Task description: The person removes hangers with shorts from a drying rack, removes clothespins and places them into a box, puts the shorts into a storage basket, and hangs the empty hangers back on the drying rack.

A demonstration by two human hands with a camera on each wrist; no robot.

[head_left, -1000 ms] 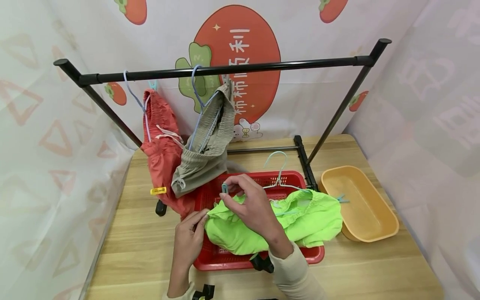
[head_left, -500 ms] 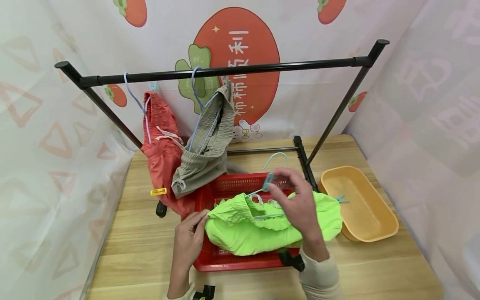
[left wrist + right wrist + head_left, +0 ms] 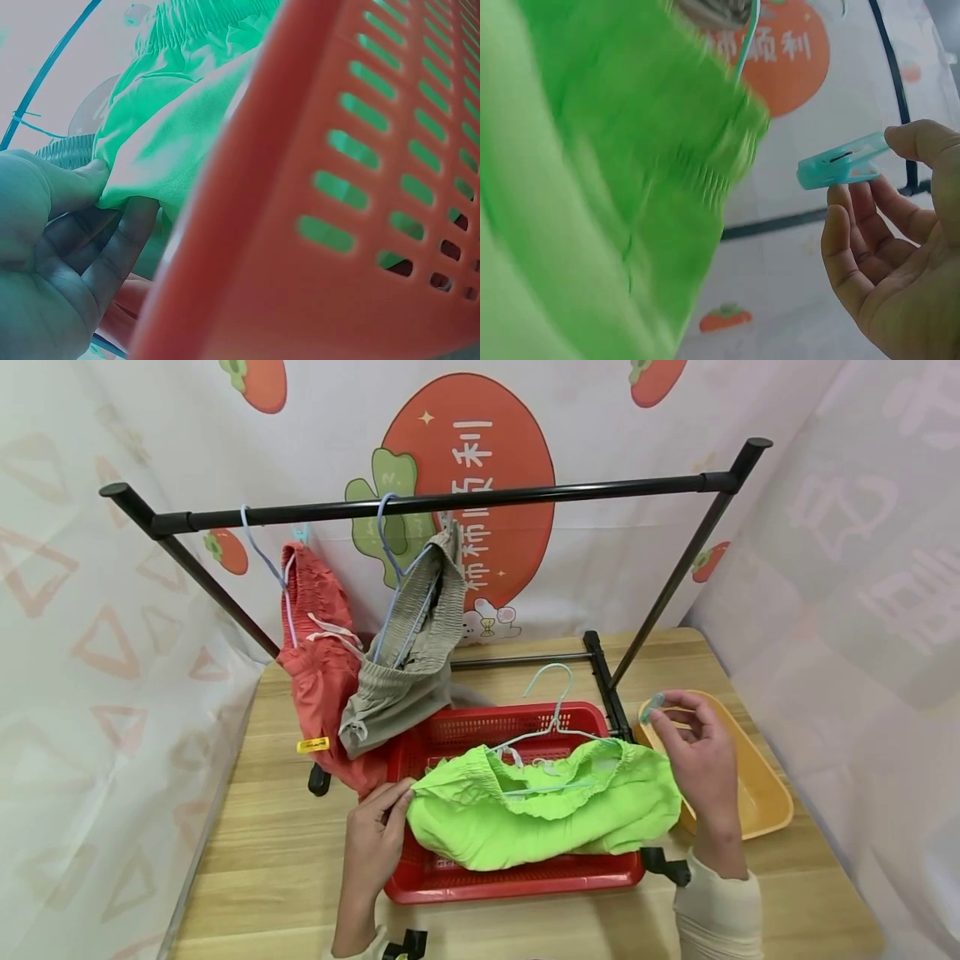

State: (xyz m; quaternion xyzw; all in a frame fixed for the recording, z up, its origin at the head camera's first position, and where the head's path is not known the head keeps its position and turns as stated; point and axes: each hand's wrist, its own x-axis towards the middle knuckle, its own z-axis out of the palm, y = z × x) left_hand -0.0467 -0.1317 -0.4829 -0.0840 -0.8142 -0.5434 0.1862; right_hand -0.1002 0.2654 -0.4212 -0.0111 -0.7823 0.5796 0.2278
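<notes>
My left hand [image 3: 377, 831] pinches the left waistband corner of neon-green elastic-waist shorts [image 3: 525, 835]. The left wrist view shows that cloth between thumb and fingertips, beside the red basket's wall. A mint-green hanger [image 3: 557, 727] sits in the waistband, its hook pointing up toward the back. Off the right end of the shorts, my right hand [image 3: 701, 760] overlaps the yellow tub [image 3: 768, 814]. It pinches a teal clothespin [image 3: 840, 161] between thumb and fingers; in the right wrist view the clothespin is apart from the green cloth.
The shorts lie over a red basket [image 3: 480, 889]. Behind it stands a black rack [image 3: 540, 496], where red pants [image 3: 322, 668] and grey shorts [image 3: 408, 677] hang on blue hangers at the left. Wooden tabletop [image 3: 262, 860] shows around the basket.
My right hand has moved right with the clothespin, from above the waistband's left part to the tub, past the shorts' right end. My left hand keeps its pinch on the corner.
</notes>
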